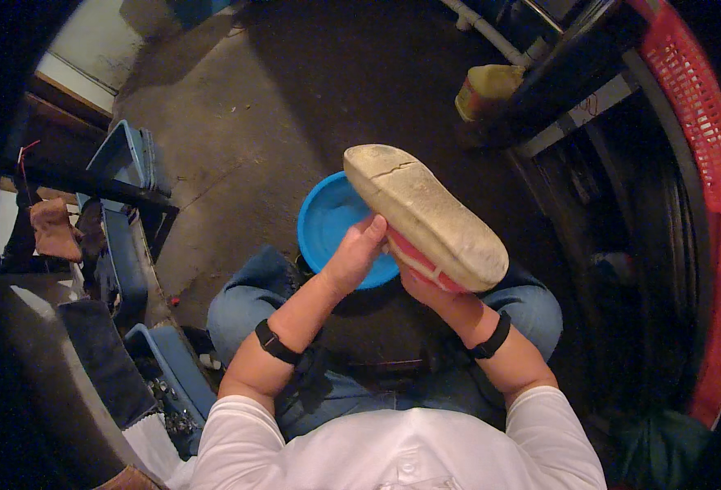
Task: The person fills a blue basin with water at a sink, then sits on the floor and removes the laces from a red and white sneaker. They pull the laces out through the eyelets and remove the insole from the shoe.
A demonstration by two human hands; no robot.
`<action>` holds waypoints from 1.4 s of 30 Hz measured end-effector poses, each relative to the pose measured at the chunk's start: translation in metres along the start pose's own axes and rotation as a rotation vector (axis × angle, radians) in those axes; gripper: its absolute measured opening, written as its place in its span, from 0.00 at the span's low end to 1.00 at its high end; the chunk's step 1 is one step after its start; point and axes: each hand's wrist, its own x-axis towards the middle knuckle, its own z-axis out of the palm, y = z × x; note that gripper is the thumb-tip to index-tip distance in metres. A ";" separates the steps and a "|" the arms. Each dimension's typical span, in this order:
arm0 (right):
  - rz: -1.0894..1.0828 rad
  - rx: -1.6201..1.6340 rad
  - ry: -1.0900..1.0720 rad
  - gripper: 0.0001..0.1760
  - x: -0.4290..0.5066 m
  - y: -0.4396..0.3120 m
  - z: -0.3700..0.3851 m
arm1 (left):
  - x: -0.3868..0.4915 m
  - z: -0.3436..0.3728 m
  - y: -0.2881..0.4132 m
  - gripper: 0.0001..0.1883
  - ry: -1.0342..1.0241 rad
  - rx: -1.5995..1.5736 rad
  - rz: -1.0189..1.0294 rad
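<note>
A worn shoe [428,202] is held sole-up and tilted before me. Its pale sole is dirty, with a crack across one end, and red upper material with white trim shows along the lower side. My left hand [360,245] grips the near edge of the shoe, thumb against the side of the sole. Under the other end, my right hand [418,285] supports the shoe; most of its fingers are hidden behind it. Below both hands a round blue plastic basin [304,239] rests between my knees, partly covered by the shoe. Its visible inside is blue.
Blue plastic bins [121,153] stand at the left, near a dark cloth [106,361] and a brown cloth piece [56,228]. A yellowish container [489,92] sits by a pipe [489,30] at upper right. A red perforated plastic basket [691,92] curves along the right edge.
</note>
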 end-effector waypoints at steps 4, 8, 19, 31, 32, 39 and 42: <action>-0.162 -0.373 -0.007 0.25 -0.003 -0.005 -0.006 | -0.008 0.000 0.001 0.32 -0.096 -0.038 0.080; -0.103 -0.424 -0.132 0.27 -0.003 -0.009 -0.010 | -0.010 -0.004 0.003 0.31 -0.137 -0.037 0.054; -1.082 -2.665 -0.028 0.30 -0.013 -0.003 -0.014 | -0.013 -0.009 -0.004 0.28 -0.151 -0.075 0.121; -1.334 -3.153 0.105 0.31 -0.015 -0.004 -0.029 | -0.020 -0.007 0.002 0.30 -0.193 0.058 0.123; -1.349 -3.169 0.114 0.31 -0.015 -0.004 -0.029 | -0.021 -0.006 0.005 0.33 -0.205 0.021 0.128; -1.448 -3.239 0.181 0.31 -0.017 -0.006 -0.025 | -0.028 -0.009 0.044 0.54 -0.012 -0.086 0.097; -1.489 -3.255 0.211 0.30 -0.016 -0.007 -0.020 | -0.025 -0.018 0.063 0.42 0.029 -0.152 0.167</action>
